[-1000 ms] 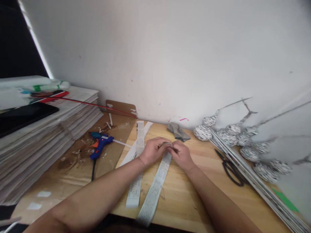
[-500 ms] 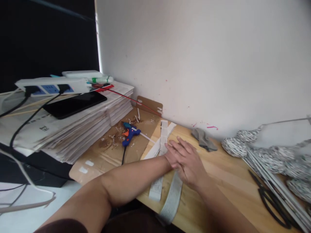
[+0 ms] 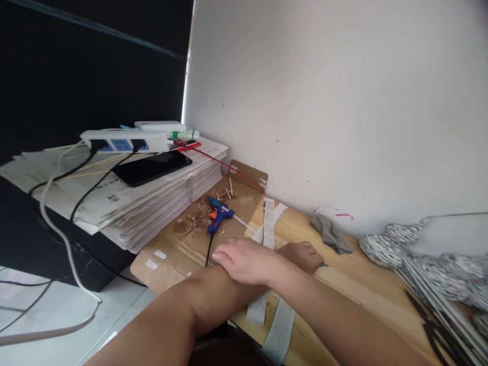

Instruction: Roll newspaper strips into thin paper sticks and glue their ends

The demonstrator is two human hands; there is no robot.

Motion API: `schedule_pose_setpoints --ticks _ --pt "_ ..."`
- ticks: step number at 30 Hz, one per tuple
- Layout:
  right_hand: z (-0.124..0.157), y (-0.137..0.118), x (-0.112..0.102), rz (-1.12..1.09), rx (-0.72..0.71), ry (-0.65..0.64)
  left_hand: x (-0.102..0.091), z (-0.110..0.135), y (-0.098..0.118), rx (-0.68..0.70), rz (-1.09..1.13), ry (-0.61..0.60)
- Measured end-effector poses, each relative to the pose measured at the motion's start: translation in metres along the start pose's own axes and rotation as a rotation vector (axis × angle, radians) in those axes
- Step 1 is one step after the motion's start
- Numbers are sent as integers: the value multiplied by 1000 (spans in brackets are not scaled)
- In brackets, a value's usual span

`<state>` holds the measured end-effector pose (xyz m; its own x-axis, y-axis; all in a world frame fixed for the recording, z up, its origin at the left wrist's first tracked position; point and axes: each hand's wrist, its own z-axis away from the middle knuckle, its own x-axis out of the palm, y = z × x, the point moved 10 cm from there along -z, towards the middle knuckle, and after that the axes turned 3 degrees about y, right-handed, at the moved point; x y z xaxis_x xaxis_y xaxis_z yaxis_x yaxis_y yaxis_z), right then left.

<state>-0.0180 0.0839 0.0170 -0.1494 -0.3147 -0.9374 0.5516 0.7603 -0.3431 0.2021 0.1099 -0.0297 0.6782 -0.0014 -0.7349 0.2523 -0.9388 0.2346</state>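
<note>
My two arms cross over the wooden table (image 3: 362,290). My left hand (image 3: 302,255) is curled closed near the paper strips. A small green tip (image 3: 324,264) pokes out beside its fingers; the rest is hidden. Across my left forearm (image 3: 217,290) lies my right hand (image 3: 244,259), its fingers bent over the skin. Beneath the arms, a long printed paper strip (image 3: 269,218) crosses another pale strip (image 3: 280,209). Closer to me, a wider curved strip (image 3: 280,330) hangs toward the table edge. A blue glue gun (image 3: 220,216) rests on cardboard, left of the strips.
A tall paper stack (image 3: 160,208) at left carries a power strip (image 3: 125,142) and a black phone (image 3: 154,168). Cables trail down from it. A grey cloth (image 3: 330,234) lies by the wall. Woven paper pieces (image 3: 381,249), thin rods (image 3: 430,290) and black scissors (image 3: 434,325) are at right.
My right hand has moved from on top of my left hand to my left forearm. My left hand now shows as a closed fist further right. The view has shifted left.
</note>
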Motion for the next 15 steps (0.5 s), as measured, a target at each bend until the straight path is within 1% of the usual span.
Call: schedule_pose_setpoints --ticks 2,3,6,8,10,12,15 --pt "-23 -4 16 -18 10 -85 3 -2 5 65 -54 -28" --pt "-33 -3 20 -28 34 -101 4 -3 7 90 -77 -41" --pt "-55 -2 23 -89 64 -94 4 -4 7 106 -101 -41" --pt "-62 -6 23 -137 60 -73 1 -3 7 107 -112 -19" --pt "-63 -8 21 -179 63 -32 -2 -1 6 95 -123 -4" --pt "-55 -13 21 -209 41 -8 -5 0 6 78 -121 -7" --pt "-27 -25 28 -252 -53 -70 -8 0 5 38 -105 -34"
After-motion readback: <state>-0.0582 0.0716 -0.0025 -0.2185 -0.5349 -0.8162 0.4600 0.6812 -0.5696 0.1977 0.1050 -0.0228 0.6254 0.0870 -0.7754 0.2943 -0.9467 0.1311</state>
